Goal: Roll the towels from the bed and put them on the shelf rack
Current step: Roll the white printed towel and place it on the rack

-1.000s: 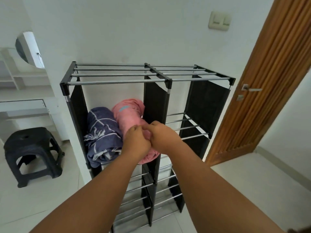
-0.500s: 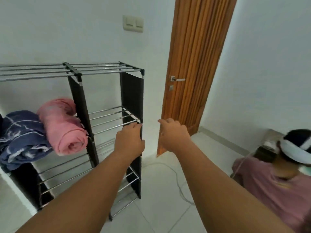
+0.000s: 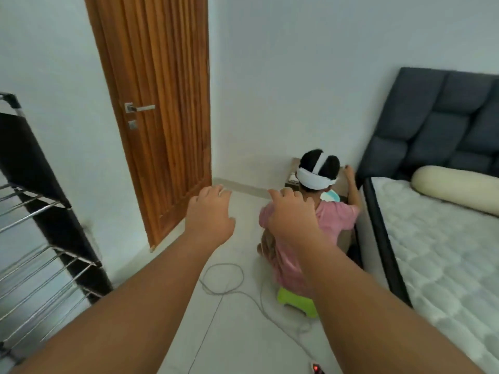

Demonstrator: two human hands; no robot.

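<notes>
Rack point(image 3: 25, 157) stands at the far left edge of the view, against the white wall, and only its right end shows: a black side panel and several tiers of bare metal bars below it, somewhat blurred. The bed point(image 3: 432, 252) is well apart from it on the right, with a white quilted mattress, a dark padded headboard point(image 3: 437, 125) and a cream bolster point(image 3: 456, 190) lying across the head end. Both arms reach forward over the floor between the two. The left hand point(image 3: 209, 214) is palm down with its fingers loosely spread and slightly bent, holding nothing. The right hand point(image 3: 290, 214) is just beside it at the same height, also palm down, fingers relaxed and apart, holding nothing. The hands do not touch each other. Beyond the right hand a second person point(image 3: 334, 220) in a pink shirt sits on a low green stool point(image 3: 297, 300), back to the camera, close against the side of the bed, with a white strap point(image 3: 316, 180) round the head and one hand raised to a small cabinet in the corner. A wooden door point(image 3: 159, 103) with a metal handle point(image 3: 140, 107) stands between the rack and the corner. A thin grey cable point(image 3: 224, 279) loops over the pale floor near the stool, and a small thing with a red light point(image 3: 316, 369) lies at the bottom edge.
</notes>
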